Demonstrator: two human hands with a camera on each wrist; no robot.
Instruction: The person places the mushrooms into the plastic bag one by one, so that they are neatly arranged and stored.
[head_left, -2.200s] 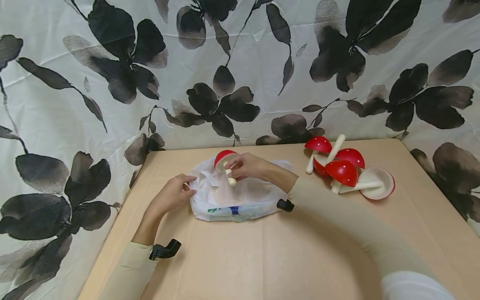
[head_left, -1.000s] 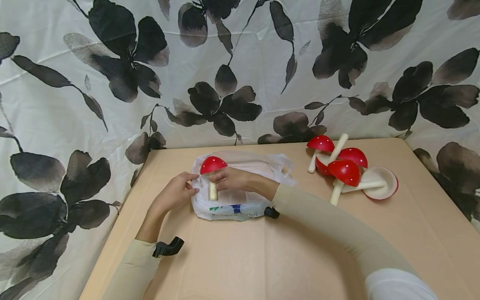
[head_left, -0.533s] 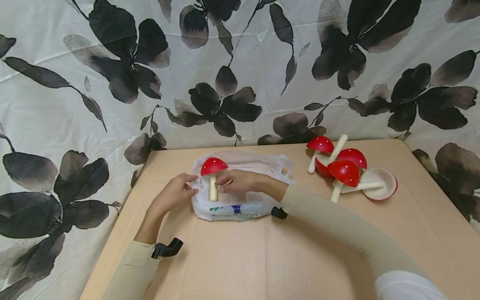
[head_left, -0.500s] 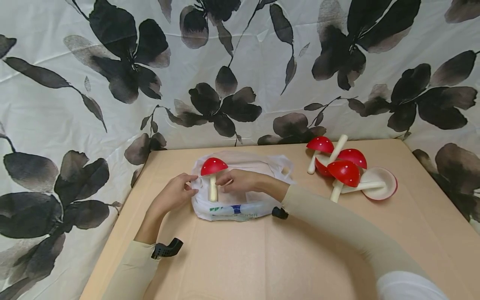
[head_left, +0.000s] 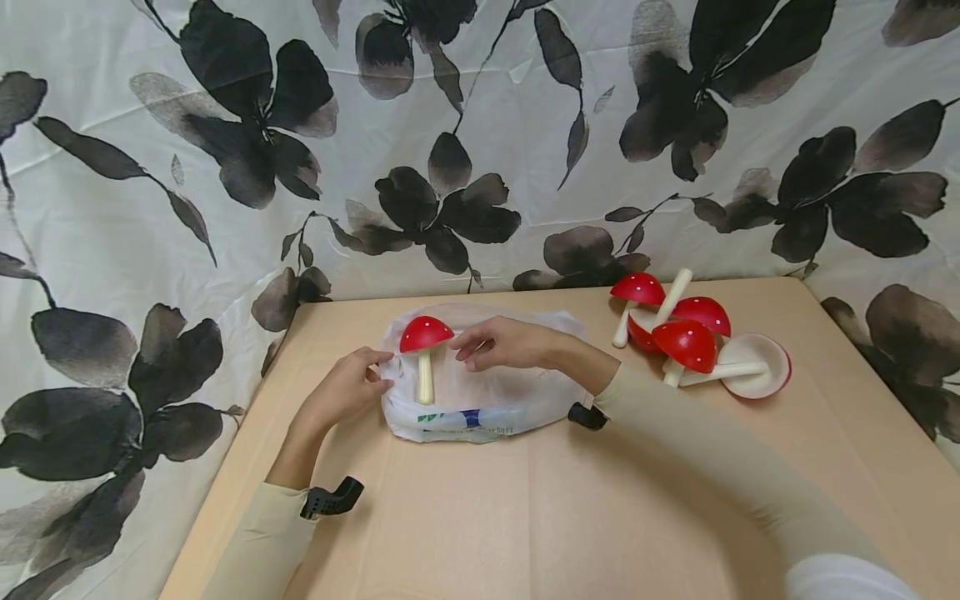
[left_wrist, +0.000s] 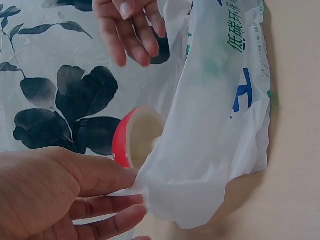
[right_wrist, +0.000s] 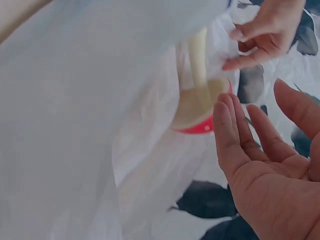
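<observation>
A white plastic bag [head_left: 525, 402] with blue and green print lies on the table. My left hand [head_left: 347, 387] pinches its left edge between thumb and fingers, as the left wrist view shows. A red-capped toy mushroom [head_left: 426, 334] with white dots and a cream stem lies at the left end of the bag, cap away from me. In the right wrist view the mushroom's pale underside [right_wrist: 192, 105] shows past the bag's plastic. My right hand [head_left: 513, 343] hovers over the bag just right of the mushroom, fingers loosely extended and holding nothing.
Several more red toy mushrooms [head_left: 686, 345] lie piled at the table's back right; one shows its white underside [head_left: 757, 367]. A floral cloth [head_left: 480, 150] hangs behind the wooden table [head_left: 480, 517]. A dark wrist device sits on each forearm.
My right hand brought the mushroom to the bag's left end and let go of it, then drew back up and to the right. My left hand stays at the bag's edge.
</observation>
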